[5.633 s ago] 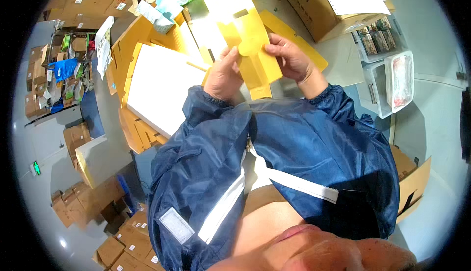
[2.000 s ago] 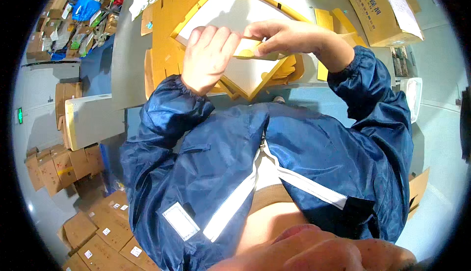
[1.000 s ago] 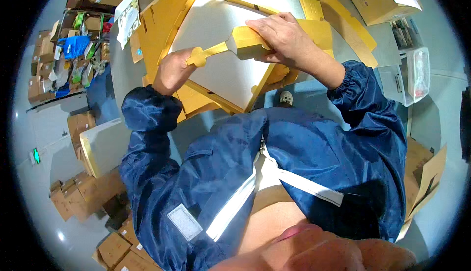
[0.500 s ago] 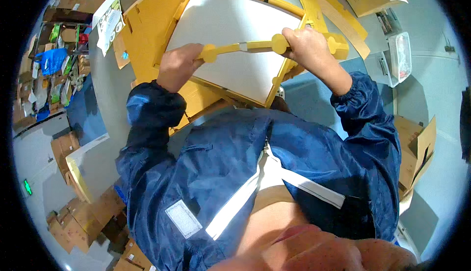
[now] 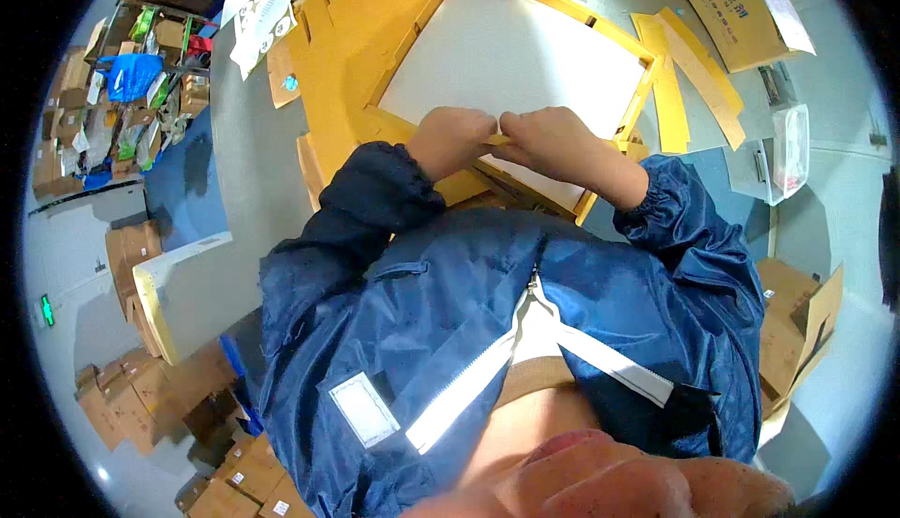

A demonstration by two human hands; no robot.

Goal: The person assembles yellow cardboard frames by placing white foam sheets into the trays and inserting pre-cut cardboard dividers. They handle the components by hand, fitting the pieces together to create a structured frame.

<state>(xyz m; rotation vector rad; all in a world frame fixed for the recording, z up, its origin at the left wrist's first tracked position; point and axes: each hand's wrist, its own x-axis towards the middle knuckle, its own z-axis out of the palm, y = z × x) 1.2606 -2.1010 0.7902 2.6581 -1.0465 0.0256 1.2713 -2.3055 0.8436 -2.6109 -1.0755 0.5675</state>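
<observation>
tray [image 5: 412, 68] on the table [image 5: 248, 190], white sheet [image 5: 525, 59] inside it | both hands [image 5: 455, 140] [image 5: 553, 140] meet at its near edge | carton [image 5: 722, 7] far right | boxes [image 5: 131, 255] on floor left

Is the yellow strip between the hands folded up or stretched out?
Folded or bunched: both hands, left hand and right hand, meet, and only a small bit of yellow strip shows between them.

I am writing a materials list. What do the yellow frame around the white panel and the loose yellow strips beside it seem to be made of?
The yellow frame looks like matte cardboard: flat, folded walls with cut edges. The white panel inside it is smooth and matte, perhaps board or foam; I cannot tell which. The loose yellow strips look like the same flat card.
</observation>
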